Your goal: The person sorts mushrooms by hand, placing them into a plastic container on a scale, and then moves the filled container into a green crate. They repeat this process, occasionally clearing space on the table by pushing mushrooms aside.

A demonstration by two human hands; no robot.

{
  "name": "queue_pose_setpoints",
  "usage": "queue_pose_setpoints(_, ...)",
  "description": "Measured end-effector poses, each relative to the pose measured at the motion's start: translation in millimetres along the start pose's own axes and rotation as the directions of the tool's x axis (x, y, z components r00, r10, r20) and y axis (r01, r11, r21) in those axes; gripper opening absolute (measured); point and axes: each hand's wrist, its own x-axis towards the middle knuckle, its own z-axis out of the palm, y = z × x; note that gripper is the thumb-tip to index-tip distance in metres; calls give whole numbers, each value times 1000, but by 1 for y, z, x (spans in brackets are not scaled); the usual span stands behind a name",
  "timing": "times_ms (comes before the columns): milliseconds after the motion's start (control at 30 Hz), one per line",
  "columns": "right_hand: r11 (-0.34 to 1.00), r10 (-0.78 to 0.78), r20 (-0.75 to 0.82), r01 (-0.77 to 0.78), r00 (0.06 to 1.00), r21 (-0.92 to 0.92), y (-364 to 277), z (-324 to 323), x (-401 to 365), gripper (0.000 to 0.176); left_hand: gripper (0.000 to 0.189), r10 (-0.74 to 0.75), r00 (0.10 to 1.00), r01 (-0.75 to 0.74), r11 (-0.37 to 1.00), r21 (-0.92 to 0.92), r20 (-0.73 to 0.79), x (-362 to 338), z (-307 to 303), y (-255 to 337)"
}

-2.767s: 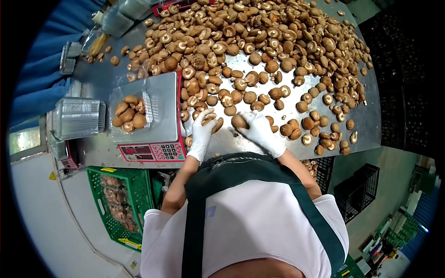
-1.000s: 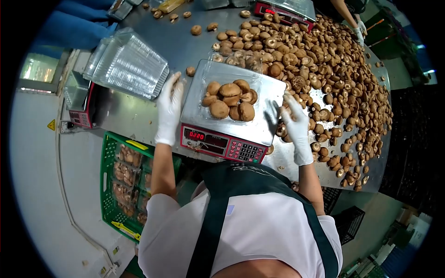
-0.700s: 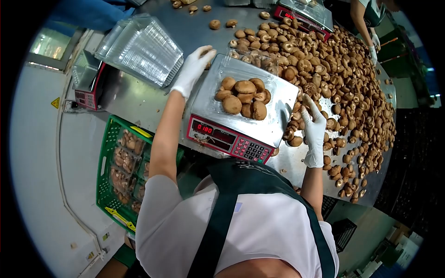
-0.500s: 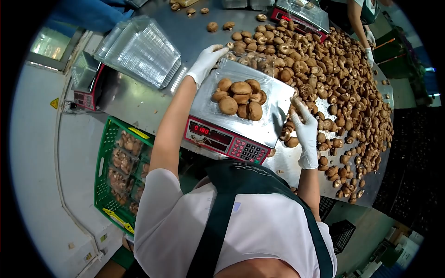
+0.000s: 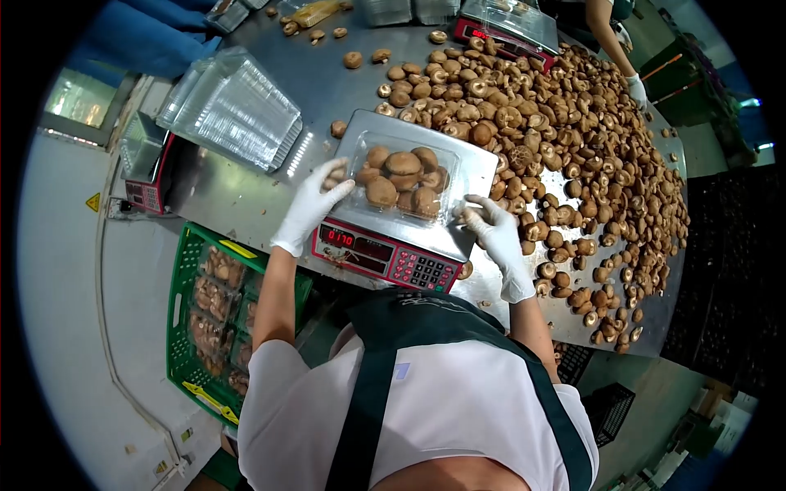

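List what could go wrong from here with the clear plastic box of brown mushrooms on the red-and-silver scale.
The white-gloved left hand and white-gloved right hand flank the clear plastic box; squeezing might bruise the brown mushrooms inside.
Downward pressure could skew the red digits on the red-and-silver scale.
Loose brown mushrooms near the edge of the grey metal table might roll off.

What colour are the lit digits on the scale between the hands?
The lit digits are red, showing best in the head view.
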Motion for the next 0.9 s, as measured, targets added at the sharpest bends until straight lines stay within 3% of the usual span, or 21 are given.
queue_pose_setpoints(33, 998, -34, 79, 29, 996, 53, 13, 5, 6, 40, 35, -309, 947, 322, 908, -266, 90, -7, 3, -2)
queue_pose_setpoints(67, 1000, -4, 129, 5, 992, -10, 18, 11, 10, 36, 35, -311, 947, 321, 908, -269, 80, -13, 2, -2)
queue_pose_setpoints(133, 998, 31, 161, -40, 987, 56, 22, 22, 12, 32, 34, -423, 863, 503, 774, -385, 275, -20, 0, 4)
queue_pose_setpoints(167, 979, 9, 169, -43, 986, 201, 21, 26, 11, 21, 33, -384, 884, 463, 795, -392, 266, -23, 2, 0)
queue_pose_setpoints(200, 980, 2, 175, -36, 984, 194, 22, 25, 13, 21, 33, -383, 888, 458, 794, -399, 255, -28, 5, -1)
queue_pose_setpoints(267, 856, 19, 185, -112, 983, 505, 30, 22, 19, 11, 34, -321, 914, 405, 773, -489, 249, -37, 14, 3)
queue_pose_setpoints(300, 838, 28, 200, -132, 979, 529, 31, 18, 23, 8, 26, -316, 911, 411, 744, -527, 266, -41, 18, 9)
queue_pose_setpoints(467, 891, -77, 153, -1, 985, 455, 42, 15, 16, 6, 20, -321, 932, 352, 703, -617, 166, -64, 41, 11)
queue_pose_setpoints(600, 947, -185, 95, 151, 978, 284, 60, 13, 5, 8, 23, -265, 964, 221, 813, -538, -5, -80, 58, -2)
queue_pose_setpoints(667, 880, -474, -18, 475, 880, 18, 72, 15, 3, 7, 25, -97, 981, 68, 983, -170, -167, -88, 61, -2)
queue_pose_setpoints(700, 822, -524, 47, 520, 850, -232, 48, 9, -11, 9, 30, -61, 976, 61, 998, -4, -208, -93, 61, -6)
queue_pose_setpoints(733, 616, -739, 107, 732, 665, -291, 47, 7, -7, 14, 37, -90, 974, 101, 994, 44, -207, -96, 55, 13)
queue_pose_setpoints(800, 319, -897, 167, 860, 410, -399, 34, 8, -8, 22, 42, 161, 951, -125, 981, 145, -263, -103, 54, 14)
queue_pose_setpoints(867, 246, -903, 216, 860, 370, -448, 30, 10, -12, 26, 50, 333, 879, -212, 914, 346, -341, -106, 54, 5)
queue_pose_setpoints(900, 178, -914, 239, 855, 327, -487, 28, 12, -13, 28, 49, 350, 860, -221, 912, 346, -371, -110, 52, 7)
